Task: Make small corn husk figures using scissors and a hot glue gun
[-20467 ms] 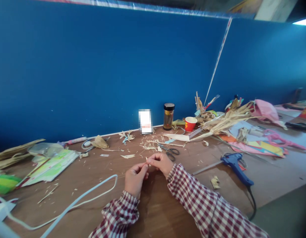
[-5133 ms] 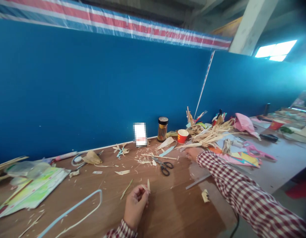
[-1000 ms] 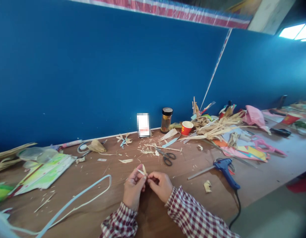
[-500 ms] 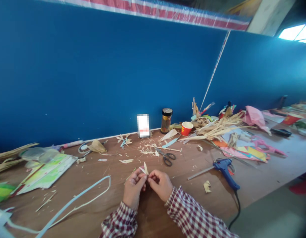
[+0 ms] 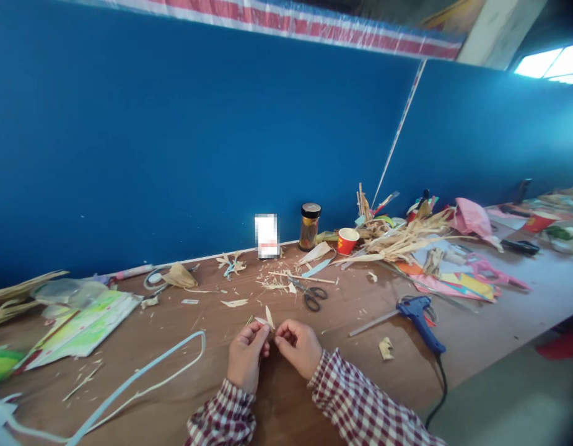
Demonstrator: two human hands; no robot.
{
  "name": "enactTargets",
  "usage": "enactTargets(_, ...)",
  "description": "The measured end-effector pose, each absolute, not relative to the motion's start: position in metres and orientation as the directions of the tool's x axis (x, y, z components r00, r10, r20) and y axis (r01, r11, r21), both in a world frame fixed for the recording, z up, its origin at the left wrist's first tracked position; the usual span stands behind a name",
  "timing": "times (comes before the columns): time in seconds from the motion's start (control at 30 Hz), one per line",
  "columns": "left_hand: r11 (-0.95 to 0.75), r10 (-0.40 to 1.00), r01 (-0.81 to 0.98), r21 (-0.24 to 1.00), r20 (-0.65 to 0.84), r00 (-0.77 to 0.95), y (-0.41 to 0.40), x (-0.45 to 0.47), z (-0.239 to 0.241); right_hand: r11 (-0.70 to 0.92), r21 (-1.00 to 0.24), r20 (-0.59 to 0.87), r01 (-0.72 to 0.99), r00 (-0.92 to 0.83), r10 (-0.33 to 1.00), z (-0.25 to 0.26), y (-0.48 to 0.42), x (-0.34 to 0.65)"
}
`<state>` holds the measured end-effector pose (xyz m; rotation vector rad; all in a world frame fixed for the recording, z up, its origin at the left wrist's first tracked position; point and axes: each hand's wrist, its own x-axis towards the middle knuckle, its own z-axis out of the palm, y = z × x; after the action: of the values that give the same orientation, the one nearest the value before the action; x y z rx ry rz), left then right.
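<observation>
My left hand [image 5: 245,354] pinches small pale pieces of corn husk [image 5: 269,317] between thumb and fingers, their pointed tips sticking up. Close beside it, my right hand [image 5: 300,348] is closed, thumb against bent fingers, a small gap from the left fingertips. Whatever sits in the right pinch is too small to make out. Beyond the hands lie dark-handled scissors [image 5: 314,298], among thin husk shavings [image 5: 274,283]. A flat husk scrap [image 5: 235,303] rests on the brown table.
A blue glue gun [image 5: 420,319] with its cord lies to the right. Behind stand a dark-lidded jar [image 5: 310,229] and a red paper cup [image 5: 347,243]. Dried husks [image 5: 407,241] heap at right, near pink scissors [image 5: 497,272]. A pale blue loop [image 5: 142,378] crosses the left.
My fingertips have drawn slightly apart, and the husk pieces in my left hand have tilted a little. The whole view has shifted slightly.
</observation>
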<state>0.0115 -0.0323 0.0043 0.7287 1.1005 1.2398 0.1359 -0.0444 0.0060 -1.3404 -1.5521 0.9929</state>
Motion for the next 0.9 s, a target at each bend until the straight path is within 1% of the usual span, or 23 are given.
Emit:
enactTargets(0.13, 0.227, 0.961, -0.396, 0.889, -0.271, -0.056, -0.032, 0.011, 0.007, 0.133, -0.923, 0.113, 0.362, -0.076, 0.991, 0.008, -0.047, 0.137)
enactTargets(0.23, 0.235, 0.96, -0.413, 0.88, -0.277, -0.043, -0.032, 0.01, 0.005, 0.186, -0.864, 0.172, 0.468, -0.073, 0.982, 0.012, -0.048, 0.143)
enactTargets(0.3, 0.225, 0.962, -0.428, 0.875, -0.27, -0.046, -0.032, 0.009, 0.003, 0.202, -0.769, 0.203, 0.607, -0.068, 0.977, 0.015, -0.047, 0.151)
enactTargets(0.4, 0.221, 0.964, -0.426, 0.877, -0.262, -0.039, -0.031, 0.01, -0.001, 0.153, -0.551, 0.193, 0.82, -0.053, 0.98, 0.019, -0.044, 0.164)
enactTargets(0.5, 0.216, 0.965, -0.415, 0.884, -0.257, -0.045, -0.03, 0.011, -0.003, 0.121, -0.361, 0.166, 0.925, -0.063, 0.984, 0.021, -0.041, 0.173)
enactTargets(0.57, 0.202, 0.97, -0.397, 0.895, -0.238, -0.043, -0.03, 0.012, -0.003, 0.132, -0.29, 0.16, 0.948, -0.088, 0.983, 0.02, -0.04, 0.175)
enactTargets(0.63, 0.189, 0.975, -0.369, 0.91, -0.218, -0.038, -0.031, 0.012, -0.004, 0.147, -0.259, 0.159, 0.954, -0.108, 0.981, 0.02, -0.039, 0.175)
enactTargets(0.7, 0.176, 0.98, -0.333, 0.927, -0.196, -0.029, -0.031, 0.013, -0.004, 0.169, -0.256, 0.16, 0.952, -0.131, 0.978, 0.021, -0.039, 0.176)
enactTargets(0.9, 0.126, 0.992, -0.192, 0.973, -0.122, 0.035, -0.035, 0.015, -0.007, 0.224, -0.307, 0.221, 0.925, -0.159, 0.962, 0.036, -0.044, 0.187)
